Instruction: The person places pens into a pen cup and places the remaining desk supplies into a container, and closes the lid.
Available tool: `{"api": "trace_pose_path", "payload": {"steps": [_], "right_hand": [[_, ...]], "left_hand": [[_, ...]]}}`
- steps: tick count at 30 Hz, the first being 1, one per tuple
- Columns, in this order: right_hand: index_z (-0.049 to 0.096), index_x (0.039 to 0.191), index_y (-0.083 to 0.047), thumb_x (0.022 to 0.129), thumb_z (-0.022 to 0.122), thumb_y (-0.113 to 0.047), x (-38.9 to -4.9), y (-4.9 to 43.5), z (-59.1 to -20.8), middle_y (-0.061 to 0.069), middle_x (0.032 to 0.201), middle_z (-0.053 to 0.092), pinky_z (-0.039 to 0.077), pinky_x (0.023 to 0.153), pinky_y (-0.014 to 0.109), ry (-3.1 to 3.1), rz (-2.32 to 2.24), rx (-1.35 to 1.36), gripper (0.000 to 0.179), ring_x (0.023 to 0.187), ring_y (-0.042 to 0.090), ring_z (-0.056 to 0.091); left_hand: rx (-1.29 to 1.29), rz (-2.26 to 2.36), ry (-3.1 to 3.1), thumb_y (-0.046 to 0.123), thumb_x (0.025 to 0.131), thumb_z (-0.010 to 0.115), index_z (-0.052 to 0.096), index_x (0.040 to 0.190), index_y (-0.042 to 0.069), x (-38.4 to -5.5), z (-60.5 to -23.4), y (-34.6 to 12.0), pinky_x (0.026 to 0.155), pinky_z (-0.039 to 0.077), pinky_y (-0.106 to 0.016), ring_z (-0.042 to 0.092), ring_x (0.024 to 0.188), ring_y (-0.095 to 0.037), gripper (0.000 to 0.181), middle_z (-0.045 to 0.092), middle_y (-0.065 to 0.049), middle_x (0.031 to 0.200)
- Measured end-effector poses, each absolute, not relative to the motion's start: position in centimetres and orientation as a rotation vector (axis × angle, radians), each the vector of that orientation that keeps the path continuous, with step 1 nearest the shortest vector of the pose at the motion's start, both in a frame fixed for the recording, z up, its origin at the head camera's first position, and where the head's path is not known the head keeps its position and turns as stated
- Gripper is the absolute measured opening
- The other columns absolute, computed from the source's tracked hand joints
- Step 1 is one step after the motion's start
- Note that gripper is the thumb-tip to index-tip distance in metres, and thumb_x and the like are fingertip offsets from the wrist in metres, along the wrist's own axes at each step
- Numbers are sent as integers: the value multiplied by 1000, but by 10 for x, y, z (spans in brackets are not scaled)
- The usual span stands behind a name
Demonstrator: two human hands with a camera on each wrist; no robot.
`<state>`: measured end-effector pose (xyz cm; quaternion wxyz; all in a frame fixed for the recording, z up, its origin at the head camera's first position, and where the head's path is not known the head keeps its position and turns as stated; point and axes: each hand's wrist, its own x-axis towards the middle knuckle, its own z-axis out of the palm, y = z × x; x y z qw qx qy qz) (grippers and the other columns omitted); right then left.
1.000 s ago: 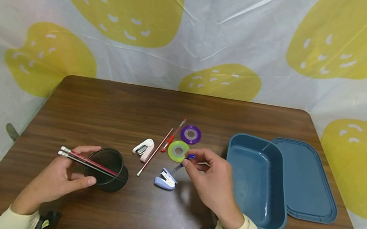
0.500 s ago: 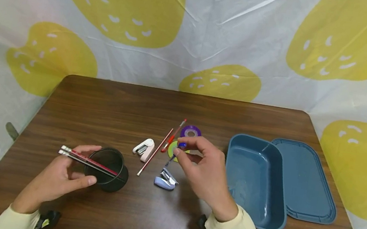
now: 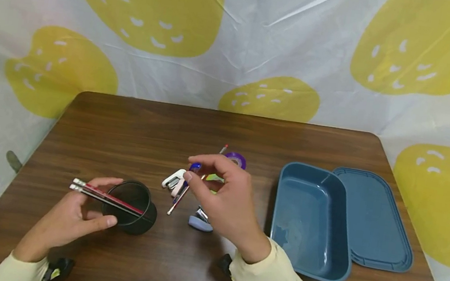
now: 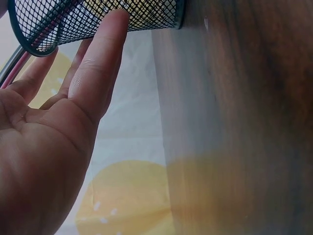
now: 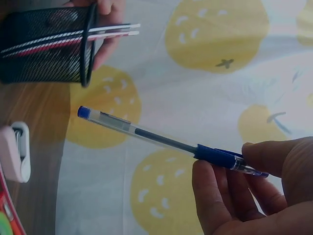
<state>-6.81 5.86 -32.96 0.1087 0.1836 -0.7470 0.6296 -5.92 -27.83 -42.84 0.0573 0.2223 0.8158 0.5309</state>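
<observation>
The right grip (image 3: pixel 228 202) pinched the blue pen (image 5: pixel 166 141) by one end above the desk (image 3: pixel 140 132); the left grip (image 3: pixel 69 222) clasped the mesh cup (image 3: pixel 138 225); a still cup and light pinch seemed best.

A slim transparent plastic ballpoint pen (image 5: pixel 166 141) with a blue grip and blue end plug is pinched near its grip in the right hand (image 3: pixel 225 202), held above the tabletop (image 3: pixel 123 132); seen from the head, its plug end slants down towards 7 o'clock. At 8 o'clock from it, a round black metal-mesh pen cup (image 3: pixel 143 224) stands mouth up, held between the thumb and fingers of the left hand (image 3: pixel 65 221). Two slim pencils (image 5: pixel 115 34), one red and one dark, lean inside, their white eraser ends jutting over the rim between 9 and 10 o'clock
</observation>
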Motion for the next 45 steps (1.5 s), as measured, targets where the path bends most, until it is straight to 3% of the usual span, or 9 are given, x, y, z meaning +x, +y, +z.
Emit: {"api": "trace_pose_path", "payload": {"steps": [5,14,24,34,45], "right_hand": [[75,114,-2,92,79,0,-68,46,-326,14,103,76,68,75,36,-2122,1955,603,23,87,20,72],[73,113,1,90,78,3,-68,21,-320,16,101,75,68,75,34,-1993,2043,734,23,90,15,73],[72,112,1,91,77,3,-74,2,-329,16,100,75,68,74,33,-2016,2052,797,22,91,13,77],[74,111,-2,92,79,-2,-80,-6,-344,12,101,76,66,75,26,-2138,1948,780,19,90,6,74],[75,111,-5,92,80,-6,-82,-10,-354,7,101,77,65,74,23,-2244,1837,766,19,89,5,73]], "left_hand": [[678,1626,2464,-8,88,80,47,154,9,-59,-429,-279,72,67,-33,69,113,-2,76,64,-1,138],[712,1591,2467,-7,89,78,51,150,8,-60,-431,-282,70,66,-31,69,106,-5,68,71,-12,131],[711,1576,2474,-6,90,78,52,149,10,-61,-433,-282,70,65,-30,68,104,-5,67,69,0,134],[665,1701,2378,-12,89,75,45,153,5,-61,-433,-279,75,68,-36,67,118,-4,72,67,-3,137],[657,1786,2296,-18,87,72,44,151,1,-63,-436,-280,72,68,-39,72,112,-9,72,68,-13,131]]}}
